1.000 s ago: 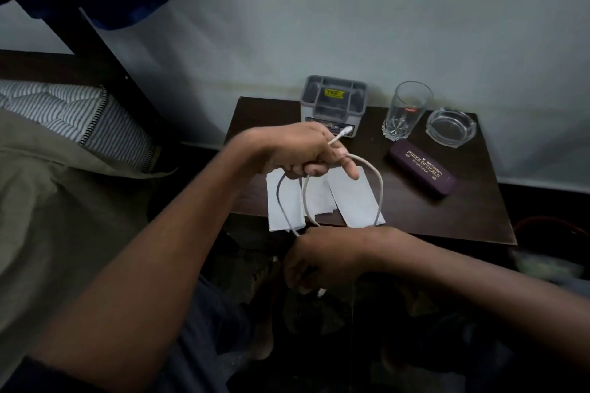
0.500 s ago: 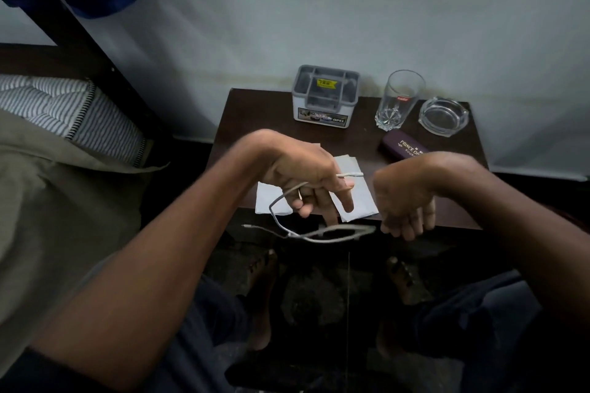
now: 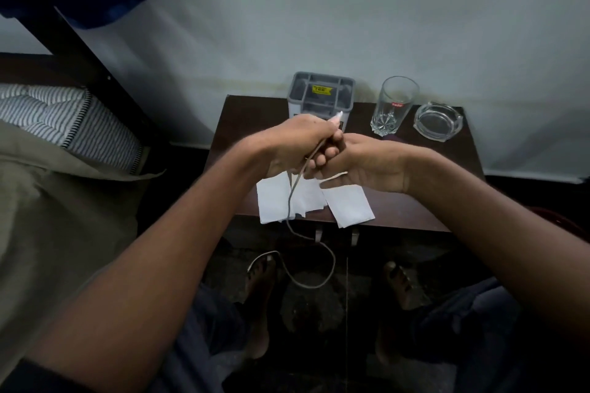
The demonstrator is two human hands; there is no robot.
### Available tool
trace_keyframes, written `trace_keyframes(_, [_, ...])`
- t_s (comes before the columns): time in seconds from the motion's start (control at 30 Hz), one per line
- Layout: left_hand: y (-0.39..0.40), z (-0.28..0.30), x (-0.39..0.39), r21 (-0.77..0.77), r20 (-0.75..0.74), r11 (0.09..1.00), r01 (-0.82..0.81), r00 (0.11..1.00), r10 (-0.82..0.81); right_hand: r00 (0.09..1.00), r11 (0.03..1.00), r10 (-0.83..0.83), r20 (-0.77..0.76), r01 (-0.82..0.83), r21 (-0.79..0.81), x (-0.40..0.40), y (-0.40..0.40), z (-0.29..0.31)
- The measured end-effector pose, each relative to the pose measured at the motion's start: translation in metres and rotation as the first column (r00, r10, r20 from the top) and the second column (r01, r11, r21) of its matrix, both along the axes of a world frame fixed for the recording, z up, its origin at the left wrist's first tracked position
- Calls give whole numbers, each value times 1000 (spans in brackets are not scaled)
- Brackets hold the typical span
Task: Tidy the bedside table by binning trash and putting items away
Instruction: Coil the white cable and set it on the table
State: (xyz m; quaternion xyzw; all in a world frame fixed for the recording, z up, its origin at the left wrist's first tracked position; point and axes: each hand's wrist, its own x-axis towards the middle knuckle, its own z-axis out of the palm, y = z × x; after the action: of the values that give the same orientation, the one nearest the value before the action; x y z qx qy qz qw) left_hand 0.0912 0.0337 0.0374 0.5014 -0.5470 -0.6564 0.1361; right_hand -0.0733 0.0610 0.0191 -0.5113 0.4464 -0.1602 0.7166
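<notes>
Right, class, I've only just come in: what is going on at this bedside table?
A person is gathering up a pale cable. The left hand grips it near the plug, the right hand meets it, and the rest dangles in a loop toward the floor. On the table lie white papers, a grey organiser, a glass and an ashtray.

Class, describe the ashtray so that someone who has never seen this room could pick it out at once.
Find the dark wooden bedside table against the pale wall, and look along its back edge. Three things stand there: a grey compartment organiser, a tall drinking glass, and, in the far right corner, the ashtray. It is the only low, wide, clear glass dish with notched edges.
</notes>
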Motion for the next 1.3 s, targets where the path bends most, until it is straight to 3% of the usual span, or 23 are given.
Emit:
trace_keyframes(0.07, [-3,1,2,7,-87,990,-138,987,139,990,994,-107,94,106,13,10,0,0])
trace_keyframes(0.13, [-6,-2,8,-104,-78,974,-201,978,194,979,986,-163,120,164,3,19,-1,-5])
trace_keyframes(0.2, [-10,-6,15,-377,155,913,-153,962,225,981,983,-180,76,181,-7,25,0,-9])
trace_keyframes(0.27, [-11,-7,19,-582,458,813,-8,823,336,983,981,-183,-21,181,-68,27,-2,-12])
trace_keyframes(0.37, [-13,-12,18,-525,684,844,113,647,339,968,964,-222,-118,199,-179,31,-2,-13])
trace_keyframes(0.43, [-15,-15,17,-488,689,849,205,688,229,957,956,-244,-160,209,-205,29,-4,-15])
trace_keyframes(0.5, [-18,-15,20,-513,688,764,391,720,94,948,951,-253,-193,208,-229,25,-8,-18])
trace_keyframes(0.57, [-18,-12,23,-477,746,701,531,666,4,931,933,-303,-203,247,-261,22,-10,-19])
trace_keyframes(0.6, [-17,-12,24,-448,757,722,527,653,-7,918,918,-342,-201,280,-281,21,-12,-20])
trace_keyframes(0.63, [-17,-12,25,-417,731,785,458,683,-10,902,899,-383,-200,314,-307,19,-13,-20])
trace_keyframes(0.7, [-15,-9,27,-308,544,935,175,839,22,869,857,-457,-191,373,-355,16,-15,-21])
trace_keyframes(0.77, [-16,-2,24,-84,194,991,-104,974,119,846,828,-506,-168,423,-367,14,-17,-23])
trace_keyframes(0.8, [-15,5,22,51,-19,983,-177,984,178,844,824,-515,-146,442,-355,15,-17,-23])
trace_keyframes(0.83, [-15,11,18,174,-237,962,-212,939,249,853,831,-507,-123,446,-331,17,-17,-23])
trace_keyframes(0.9, [-17,15,10,312,-556,912,-265,727,402,905,891,-413,-105,377,-255,23,-13,-23])
trace_keyframes(0.93, [-18,14,6,316,-628,900,-301,645,436,941,935,-314,-125,284,-212,26,-10,-23])
trace_keyframes(0.97, [-19,11,3,242,-648,902,-357,633,424,971,975,-177,-160,151,-164,27,-6,-23])
trace_keyframes(1.03, [-22,2,3,-203,-469,873,-444,827,312,968,987,133,-214,-149,-61,26,2,-21])
trace_keyframes(1.1, [-20,-3,7,-664,-33,731,-155,983,178,925,946,318,-210,-325,2,21,6,-14])
trace_keyframes(1.13, [-18,-4,10,-724,181,687,58,978,107,918,937,346,-197,-349,21,18,5,-9])
trace_keyframes(1.2, [-13,-6,15,-614,435,710,345,898,-60,921,936,353,-164,-349,50,6,-1,4])
trace_keyframes(1.23, [-11,-7,18,-506,446,774,381,884,-144,923,936,353,-154,-347,60,-2,-5,9])
trace_keyframes(1.3, [-9,-7,24,-258,309,895,363,909,-280,929,943,334,-162,-326,72,-20,-13,17])
